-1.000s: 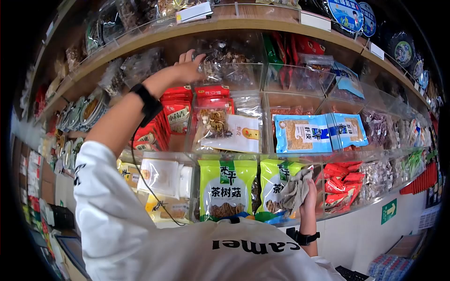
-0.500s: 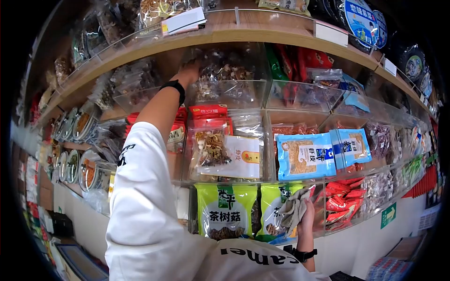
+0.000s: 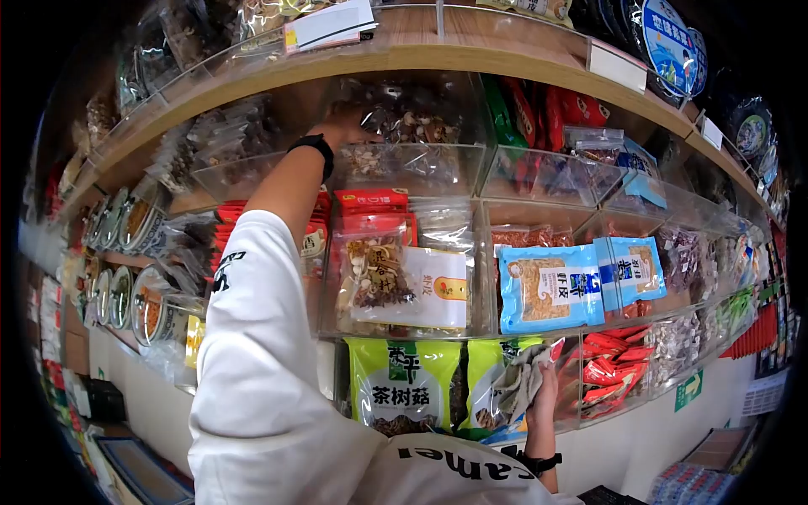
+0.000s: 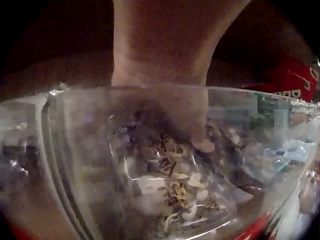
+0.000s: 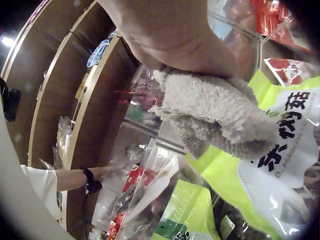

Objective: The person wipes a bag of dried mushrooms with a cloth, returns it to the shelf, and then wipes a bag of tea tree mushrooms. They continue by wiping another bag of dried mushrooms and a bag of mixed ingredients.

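My left hand [image 3: 347,128] reaches into a clear bin on the upper tier, at plastic bags of dried mushrooms. In the left wrist view a bag of dried mushrooms [image 4: 175,185] stands behind the bin's clear front panel. The thumb [image 4: 204,145] of that hand lies at the bag's upper right; the other fingers are hidden, so I cannot tell whether they grip it. My right hand [image 3: 544,394] holds a crumpled grey cloth [image 5: 210,107], low on the right. The cloth overlaps a green-and-white bag [image 3: 481,387] in the lower row.
Another green-and-white bag [image 3: 402,383] stands to the left. The middle tier holds a mixed mushroom bag [image 3: 374,273], blue packets [image 3: 551,286] and red packets [image 3: 370,202]. Clear bin walls [image 3: 404,164] divide the goods. A wooden shelf edge [image 3: 404,57] runs above my left hand.
My left hand has gone from above the upper bin's left side down into it, at the mushroom bags. My right hand still holds the cloth low on the right. The head view has shifted.
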Tool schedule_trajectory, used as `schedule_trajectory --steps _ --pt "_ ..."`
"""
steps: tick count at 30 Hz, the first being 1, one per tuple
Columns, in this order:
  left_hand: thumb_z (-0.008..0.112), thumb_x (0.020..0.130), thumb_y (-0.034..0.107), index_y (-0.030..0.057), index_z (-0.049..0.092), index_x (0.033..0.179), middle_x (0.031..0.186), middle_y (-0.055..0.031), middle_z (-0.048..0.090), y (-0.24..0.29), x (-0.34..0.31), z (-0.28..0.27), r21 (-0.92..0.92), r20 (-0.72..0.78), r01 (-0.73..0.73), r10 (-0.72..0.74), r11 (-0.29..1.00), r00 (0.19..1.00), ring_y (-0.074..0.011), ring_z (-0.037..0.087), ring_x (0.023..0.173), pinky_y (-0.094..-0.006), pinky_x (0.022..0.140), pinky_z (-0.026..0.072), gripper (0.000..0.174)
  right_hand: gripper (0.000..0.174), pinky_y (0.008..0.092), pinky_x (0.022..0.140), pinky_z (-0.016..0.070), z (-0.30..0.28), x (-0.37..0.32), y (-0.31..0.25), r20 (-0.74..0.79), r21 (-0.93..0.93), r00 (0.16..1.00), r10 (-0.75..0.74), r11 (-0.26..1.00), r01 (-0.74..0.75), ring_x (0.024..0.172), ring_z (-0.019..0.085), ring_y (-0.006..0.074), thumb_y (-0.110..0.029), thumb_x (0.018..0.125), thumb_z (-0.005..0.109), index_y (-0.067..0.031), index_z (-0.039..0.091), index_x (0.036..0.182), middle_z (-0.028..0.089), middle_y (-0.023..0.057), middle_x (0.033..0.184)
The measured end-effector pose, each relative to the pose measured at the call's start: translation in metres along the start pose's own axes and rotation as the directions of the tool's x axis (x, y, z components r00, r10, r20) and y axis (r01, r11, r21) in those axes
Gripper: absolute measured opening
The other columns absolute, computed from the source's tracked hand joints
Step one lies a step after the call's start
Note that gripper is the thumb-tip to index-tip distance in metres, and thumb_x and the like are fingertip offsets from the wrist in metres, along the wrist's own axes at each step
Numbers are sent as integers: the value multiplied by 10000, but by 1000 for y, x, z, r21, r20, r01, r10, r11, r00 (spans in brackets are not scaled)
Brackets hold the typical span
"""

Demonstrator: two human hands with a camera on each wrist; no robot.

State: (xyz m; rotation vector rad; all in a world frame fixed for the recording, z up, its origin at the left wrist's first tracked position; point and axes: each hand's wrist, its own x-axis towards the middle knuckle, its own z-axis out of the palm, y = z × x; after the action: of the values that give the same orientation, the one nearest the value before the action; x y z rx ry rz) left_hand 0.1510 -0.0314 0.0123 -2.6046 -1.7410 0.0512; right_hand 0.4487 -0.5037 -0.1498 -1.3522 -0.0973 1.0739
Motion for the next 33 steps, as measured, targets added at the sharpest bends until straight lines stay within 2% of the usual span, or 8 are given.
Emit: schedule_trajectory --steps 5,7,14,16,19,23,28,33 --pt "637 673 567 -16 360 1265 1250 -244 422 -8 3 8 50 -30 -114 115 992 993 -367 394 1168 -402 979 329 875 454 301 875 399 4 -1 -1 -48 -34 999 -17 999 15 1024 510 184 -185 835 511 -11 410 1242 524 79 1118" --pt "647 637 563 129 426 1255 1221 -158 480 -11 1 11 20 -124 -93 95 995 988 -335 446 1124 -460 954 312 787 468 301 886 390 7 -4 -2 -11 -44 1000 -10 999 10 1038 501 186 -186 835 514 -7 401 1252 518 81 1128" --pt "655 665 498 73 511 1087 1118 -125 531 6 -47 -12 108 -412 -38 79 993 908 -302 475 1072 -423 903 354 616 415 293 812 430 6 -7 5 -23 -47 998 -66 997 65 972 521 171 -166 861 503 6 399 1224 520 90 1093" --pt "667 666 441 84 524 1054 1073 -103 548 3 -56 -13 188 -677 -203 277 961 682 -284 483 1048 -400 875 365 547 406 290 805 430 19 -19 -6 16 -47 998 -57 997 57 958 525 168 -165 862 501 10 404 1216 525 86 1081" --pt "619 719 484 27 516 1094 1061 -171 551 8 -73 -26 200 -652 -199 282 959 704 -319 462 1077 -416 926 343 600 366 280 797 428 24 -26 -11 -17 -49 998 -55 997 54 923 532 163 -170 868 484 9 434 1184 541 80 1034" --pt "653 695 450 31 519 1089 1000 -147 562 17 -85 -44 179 -632 -185 257 966 731 -314 484 1018 -419 894 352 591 295 272 773 433 20 -28 -12 34 -90 993 -111 989 113 899 540 153 -159 864 475 -7 486 1117 557 67 981" --pt "689 670 378 41 520 1033 899 -105 549 28 -106 -59 261 -715 -217 339 941 612 -292 493 919 -395 845 351 524 260 273 764 434 7 -27 -9 133 30 984 -119 993 116 892 545 146 -151 861 475 -15 503 1081 564 55 964" --pt "695 668 324 69 496 969 838 -77 500 46 -148 -80 272 -690 -255 373 928 621 -268 476 857 -364 761 343 442 428 285 853 410 -9 -32 -2 59 29 987 -148 989 147 1017 502 175 -167 853 500 17 406 1228 495 105 1150"
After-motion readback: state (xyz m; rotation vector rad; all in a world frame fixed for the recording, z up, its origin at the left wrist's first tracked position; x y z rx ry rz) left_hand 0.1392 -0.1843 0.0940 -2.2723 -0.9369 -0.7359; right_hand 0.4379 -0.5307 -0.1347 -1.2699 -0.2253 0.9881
